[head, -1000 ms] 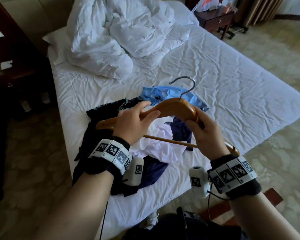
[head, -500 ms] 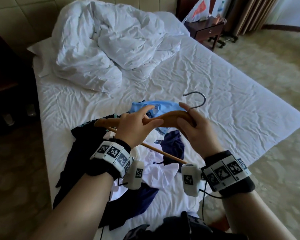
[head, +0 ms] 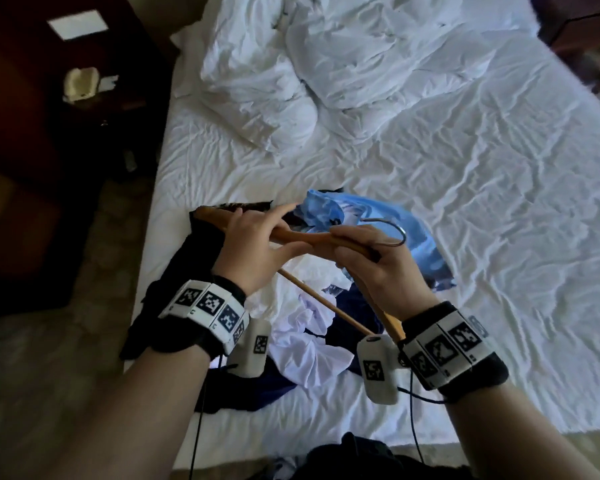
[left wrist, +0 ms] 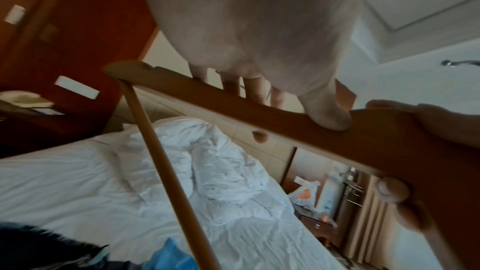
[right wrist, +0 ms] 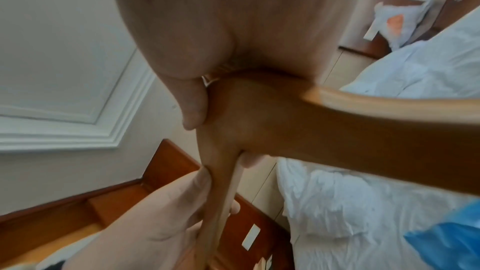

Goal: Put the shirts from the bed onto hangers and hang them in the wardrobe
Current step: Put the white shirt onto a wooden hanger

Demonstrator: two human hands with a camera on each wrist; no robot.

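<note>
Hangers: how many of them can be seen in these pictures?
1. The wooden hanger is held above the pile of shirts by the left hand and right hand. The pile could hide others.

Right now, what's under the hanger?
Under the hanger lies a pile of shirts on the bed: white, dark and blue. Both hands hide parts of it.

My head camera is looking down from above at the bed [head: 465, 202]. Both wrist cameras are peering upward from very close under the wooden hanger [left wrist: 298, 130], sharing it and the duvet [right wrist: 350, 202] behind.
</note>
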